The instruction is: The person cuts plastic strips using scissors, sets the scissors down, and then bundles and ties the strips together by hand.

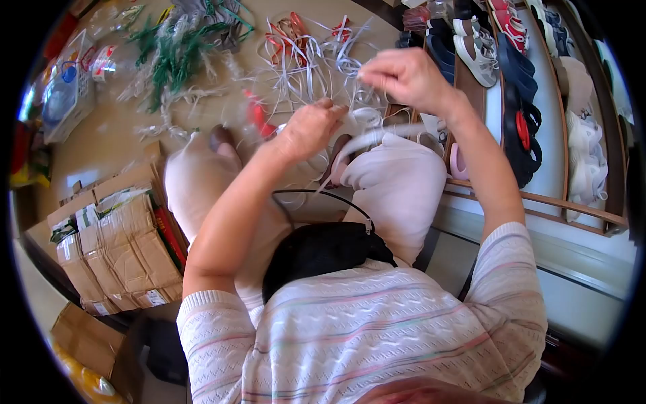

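Observation:
Both hands are raised over my knees, above a tangle of thin white strips on the floor. My left hand is closed, its fingertips pressed together around a white strip that loops blurred over my lap. Higher and to the right, my right hand is closed in a pinch on thin white strip ends; its exact hold is hard to make out. Red-orange strips lie among the white ones. A blurred red thing sits just left of my left hand.
A shoe rack with several shoes stands on the right. Green and clear netting lies at the upper left, near a white basket and a plastic bottle. Flattened cardboard boxes stand at the left. A black bag rests on my lap.

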`<action>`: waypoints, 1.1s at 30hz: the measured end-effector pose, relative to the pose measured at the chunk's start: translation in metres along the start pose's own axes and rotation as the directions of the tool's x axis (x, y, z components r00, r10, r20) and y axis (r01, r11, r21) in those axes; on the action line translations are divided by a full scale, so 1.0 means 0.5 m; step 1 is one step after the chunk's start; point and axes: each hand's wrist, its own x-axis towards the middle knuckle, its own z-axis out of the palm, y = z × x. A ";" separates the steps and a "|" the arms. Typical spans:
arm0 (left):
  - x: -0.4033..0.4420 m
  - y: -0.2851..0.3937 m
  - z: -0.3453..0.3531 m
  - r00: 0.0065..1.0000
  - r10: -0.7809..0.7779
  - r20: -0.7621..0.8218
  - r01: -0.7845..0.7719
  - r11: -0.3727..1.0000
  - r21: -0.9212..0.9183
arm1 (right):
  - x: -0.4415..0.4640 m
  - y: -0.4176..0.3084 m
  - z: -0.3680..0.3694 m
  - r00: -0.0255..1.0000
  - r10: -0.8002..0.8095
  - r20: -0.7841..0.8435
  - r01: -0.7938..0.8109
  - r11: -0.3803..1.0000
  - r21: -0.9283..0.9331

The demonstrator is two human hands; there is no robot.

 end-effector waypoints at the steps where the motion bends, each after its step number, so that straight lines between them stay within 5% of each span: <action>1: -0.005 0.006 0.004 0.999 0.031 0.027 -0.031 0.999 -0.014 | 0.013 0.028 -0.002 0.999 0.027 0.016 -0.029 0.997 0.078; 4: -0.016 0.017 0.014 0.991 0.112 0.073 -0.110 0.993 -0.032 | 0.035 0.100 0.038 0.973 0.176 0.149 -0.225 0.871 0.437; 7: -0.018 0.034 -0.015 0.995 0.050 -0.081 -0.063 0.983 -0.173 | 0.043 0.147 0.119 0.938 0.289 0.193 -0.341 0.665 0.664; 8: -0.016 0.029 -0.026 0.990 -0.038 -0.134 0.012 0.981 -0.191 | 0.038 0.170 0.144 0.841 0.432 0.324 -0.533 0.563 0.632; 9: -0.014 0.029 -0.045 0.967 -0.144 -0.212 0.101 0.974 -0.203 | 0.030 0.183 0.186 0.855 0.438 0.278 -0.498 0.542 0.677; 12: -0.011 -0.003 -0.071 0.849 -0.253 -0.464 0.239 0.967 -0.091 | 0.000 0.134 0.228 0.746 0.393 0.538 -0.662 0.347 0.664; 17: -0.014 -0.035 -0.089 0.818 -0.335 -0.468 0.388 0.922 0.018 | -0.015 0.043 0.254 0.728 0.245 0.641 -0.674 0.079 0.735; 20: -0.010 -0.033 -0.101 0.822 -0.448 -0.352 0.466 0.884 -0.037 | -0.036 0.060 0.234 0.736 0.270 0.621 -0.672 0.183 0.717; 23: -0.006 -0.033 -0.119 0.880 -0.472 -0.059 0.402 0.804 -0.437 | -0.060 0.072 0.202 0.767 0.255 0.588 -0.641 0.286 0.712; 24: -0.002 -0.025 -0.127 0.878 -0.478 -0.016 0.429 0.803 -0.413 | -0.069 0.068 0.192 0.783 0.246 0.571 -0.622 0.302 0.723; 28: 0.006 -0.030 -0.107 0.875 -0.484 -0.016 0.306 0.577 -0.757 | -0.079 0.042 0.152 0.806 0.237 0.543 -0.592 0.326 0.737; 31: 0.013 -0.032 -0.096 0.872 -0.489 -0.030 0.235 0.471 -0.850 | -0.081 -0.005 0.189 0.849 0.292 0.440 -0.527 0.520 0.672; 33: 0.015 -0.040 -0.095 0.858 -0.511 -0.053 0.238 0.487 -0.840 | -0.085 -0.007 0.222 0.846 0.298 0.442 -0.530 0.378 0.759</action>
